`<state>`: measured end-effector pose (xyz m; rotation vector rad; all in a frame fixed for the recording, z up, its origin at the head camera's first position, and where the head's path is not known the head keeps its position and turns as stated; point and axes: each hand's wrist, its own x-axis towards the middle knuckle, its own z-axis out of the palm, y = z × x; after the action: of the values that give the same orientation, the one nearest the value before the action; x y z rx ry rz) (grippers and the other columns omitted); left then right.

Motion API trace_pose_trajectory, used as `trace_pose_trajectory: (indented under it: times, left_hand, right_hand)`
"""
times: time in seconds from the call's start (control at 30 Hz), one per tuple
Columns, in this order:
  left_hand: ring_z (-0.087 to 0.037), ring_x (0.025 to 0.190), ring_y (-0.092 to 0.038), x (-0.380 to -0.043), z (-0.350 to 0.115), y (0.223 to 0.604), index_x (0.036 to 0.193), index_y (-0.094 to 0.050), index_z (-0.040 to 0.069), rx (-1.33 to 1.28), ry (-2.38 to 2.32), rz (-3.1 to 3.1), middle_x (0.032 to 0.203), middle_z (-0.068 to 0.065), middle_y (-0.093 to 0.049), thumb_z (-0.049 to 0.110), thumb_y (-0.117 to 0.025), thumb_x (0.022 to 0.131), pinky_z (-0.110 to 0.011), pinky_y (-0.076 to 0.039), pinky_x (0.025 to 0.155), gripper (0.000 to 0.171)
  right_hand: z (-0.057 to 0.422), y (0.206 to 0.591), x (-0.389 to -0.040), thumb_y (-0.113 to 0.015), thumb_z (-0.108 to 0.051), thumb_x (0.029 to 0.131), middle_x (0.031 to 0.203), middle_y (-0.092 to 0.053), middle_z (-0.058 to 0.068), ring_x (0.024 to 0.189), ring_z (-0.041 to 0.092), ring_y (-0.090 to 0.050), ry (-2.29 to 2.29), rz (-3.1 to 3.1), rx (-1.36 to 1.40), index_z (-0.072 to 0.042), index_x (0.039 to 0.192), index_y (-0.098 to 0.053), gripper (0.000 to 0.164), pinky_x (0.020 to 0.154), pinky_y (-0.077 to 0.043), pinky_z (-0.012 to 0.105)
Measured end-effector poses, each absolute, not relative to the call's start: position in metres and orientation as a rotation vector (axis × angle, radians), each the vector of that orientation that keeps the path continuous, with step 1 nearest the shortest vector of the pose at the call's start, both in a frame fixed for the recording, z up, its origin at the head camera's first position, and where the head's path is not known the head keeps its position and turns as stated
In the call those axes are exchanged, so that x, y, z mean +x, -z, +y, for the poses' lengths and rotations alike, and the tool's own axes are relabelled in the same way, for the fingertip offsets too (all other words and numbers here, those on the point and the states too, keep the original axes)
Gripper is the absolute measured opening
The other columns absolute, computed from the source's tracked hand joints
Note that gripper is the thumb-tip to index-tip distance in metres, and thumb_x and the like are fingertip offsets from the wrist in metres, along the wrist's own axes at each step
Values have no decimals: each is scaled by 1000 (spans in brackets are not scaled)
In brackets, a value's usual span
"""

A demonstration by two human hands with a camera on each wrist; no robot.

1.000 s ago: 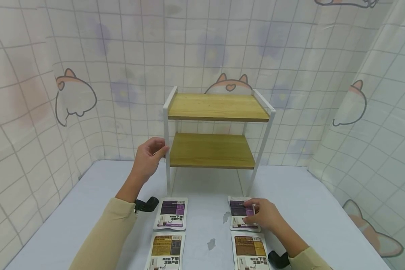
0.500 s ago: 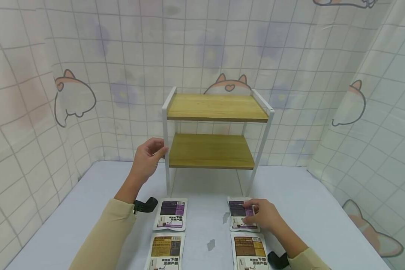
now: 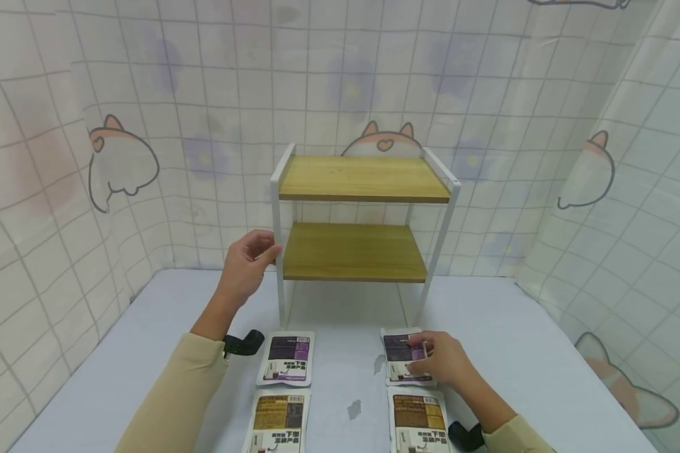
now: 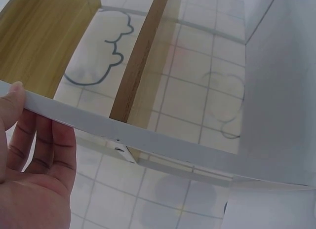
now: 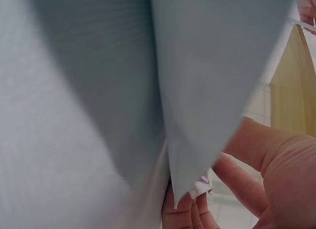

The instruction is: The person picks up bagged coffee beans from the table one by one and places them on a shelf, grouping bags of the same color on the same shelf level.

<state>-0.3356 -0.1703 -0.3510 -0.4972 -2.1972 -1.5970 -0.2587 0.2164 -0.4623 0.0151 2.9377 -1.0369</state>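
Note:
My left hand (image 3: 248, 259) pinches the left white upright (image 3: 277, 217) of a two-tier shelf rack (image 3: 365, 179). In the left wrist view, the thumb lies on one side of the white bar (image 4: 173, 146) and the fingers on the other. My right hand (image 3: 449, 362) pinches the right side of a purple-and-white packet (image 3: 395, 349) that lies before the rack's right leg. In the right wrist view, fingertips (image 5: 178, 209) sit at a packet's crinkled edge; a pale blurred surface fills most of that view.
Another purple packet (image 3: 288, 357) lies at the left, with a brown-and-white packet (image 3: 277, 420) nearer me. A second brown-and-white packet (image 3: 420, 420) is below the right purple one. Behind the white table (image 3: 487, 308) hangs a checked curtain (image 3: 226, 82).

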Motion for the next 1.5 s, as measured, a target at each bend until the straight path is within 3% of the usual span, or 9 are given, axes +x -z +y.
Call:
trace_pose_trajectory:
  times: [0.23,0.47,0.77,1.03,1.3,1.5]
  left_hand:
    - [-21,97,-65,-336,-170,351,120,-65,3,-494,1584,-2204,110,-16,-69,26,-66,101,-17,-54,84,30]
    - [-20,97,-65,-335,-171,351,118,-66,7,-498,1588,-2192,110,-14,-70,26,-67,100,-18,-55,83,26]
    - [-25,100,-65,-336,-170,351,121,-65,3,-499,1591,-2203,112,-16,-70,24,-66,101,-18,-55,85,30]
    - [-28,100,-65,-335,-170,350,122,-64,1,-494,1596,-2206,112,-18,-70,24,-66,101,-16,-54,84,31]
    - [-27,99,-64,-336,-170,350,120,-65,4,-481,1587,-2212,110,-17,-69,24,-66,101,-16,-54,84,28]
    - [-25,97,-64,-336,-170,351,120,-65,2,-489,1591,-2208,109,-17,-69,24,-66,101,-17,-54,82,29]
  right_hand:
    - [217,460,-258,-92,-17,73,109,-72,11,97,24,-65,1074,2921,29,-16,113,-76,43,78,-59,41]
    - [217,459,-260,-91,-16,74,96,-66,7,87,22,-57,1090,2901,30,-15,114,-77,42,66,-49,30]
    - [218,459,-259,-91,-16,74,90,-60,7,83,21,-53,1103,2896,21,-14,111,-77,40,62,-45,30]
    - [217,456,-256,-91,-15,74,99,-67,7,88,22,-58,1179,2869,29,-12,111,-77,40,68,-51,32]
    - [219,457,-256,-91,-17,74,98,-65,8,89,23,-56,1252,2837,68,-11,110,-78,39,66,-49,31]
    - [221,459,-258,-92,-20,74,107,-67,12,97,26,-57,1289,2803,106,-12,109,-79,38,69,-52,33]
